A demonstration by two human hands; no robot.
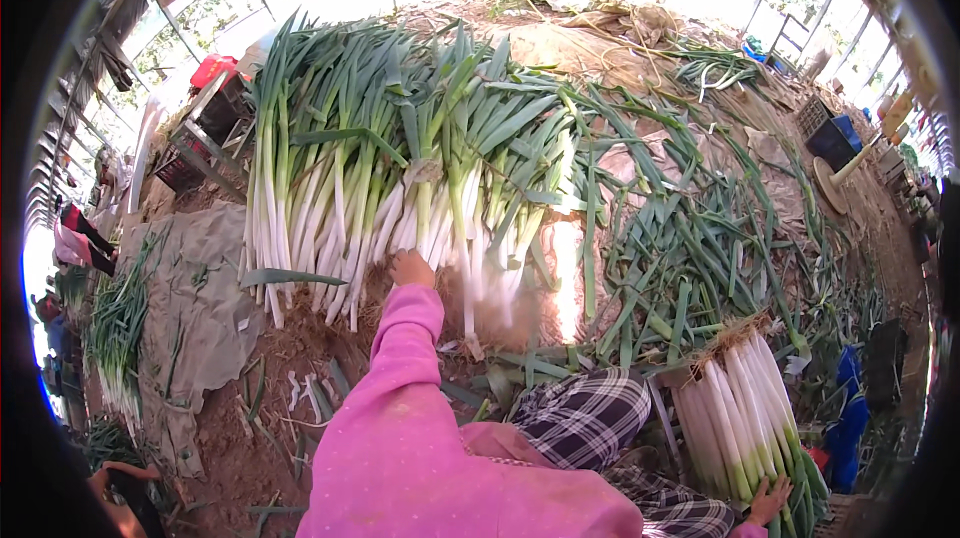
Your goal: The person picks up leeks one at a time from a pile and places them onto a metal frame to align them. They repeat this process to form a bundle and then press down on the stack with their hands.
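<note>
A wide heap of leeks [345, 153] lies in front of me, green leaves on the far side and white stalks toward me. My left hand [410, 269] reaches to its near edge, fingers curled around the white end of a leek. Some stalks just right of this hand look smeared by motion. By my right side lies a bunch of cleaned leeks [735, 408], roots pointing away and white stalks side by side. My right hand [768, 500] rests on the greenish part of that bunch, fingers spread over the stalks.
Loose leek leaves [690, 228] cover the ground at the right. More leeks [120, 323] lie beside a brown sheet [205, 308] at the left. Crates [832, 138] and a round-based stand [830, 185] are at the far right. A red item [212, 69] sits back left.
</note>
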